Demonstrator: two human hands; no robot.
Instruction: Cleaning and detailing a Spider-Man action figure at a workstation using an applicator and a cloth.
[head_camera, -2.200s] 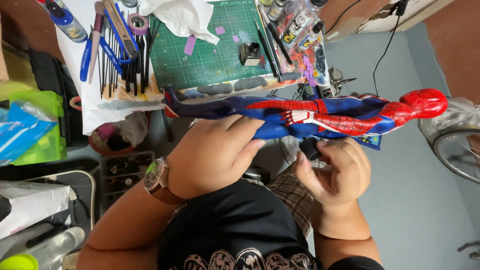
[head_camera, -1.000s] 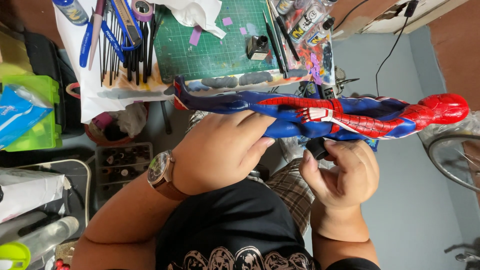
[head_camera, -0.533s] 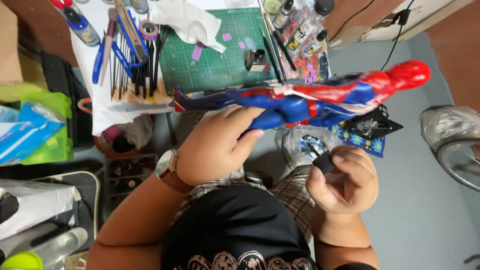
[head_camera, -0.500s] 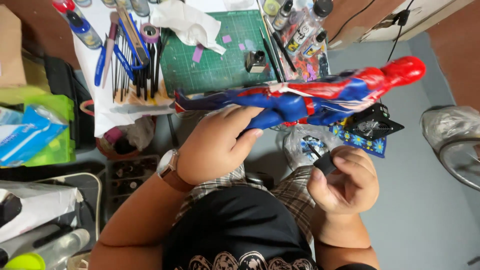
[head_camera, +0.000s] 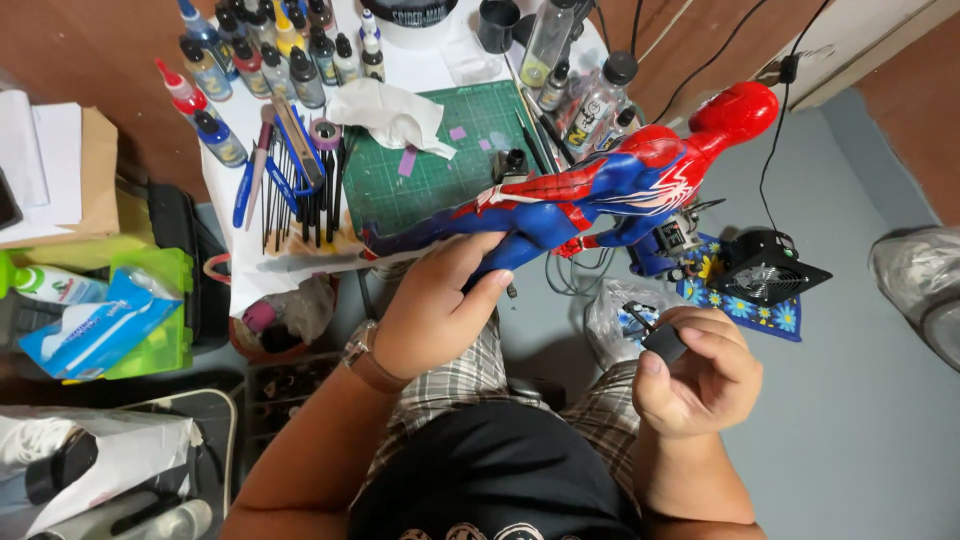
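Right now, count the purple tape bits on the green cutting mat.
3. One sits mid-mat, one lies right of it near the tissue, one further right. The tissue covers part of the mat, so more may hide beneath.

Home hobby workshop: cutting mat (head_camera: 440, 160), paint bottles (head_camera: 262, 55), brushes (head_camera: 300, 195).

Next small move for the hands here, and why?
Probably bring the right hand up to the figure. The left hand grips the red and blue figure by its legs, tilted over the green cutting mat, while the right hand pinches a small black part, well apart from the figure.
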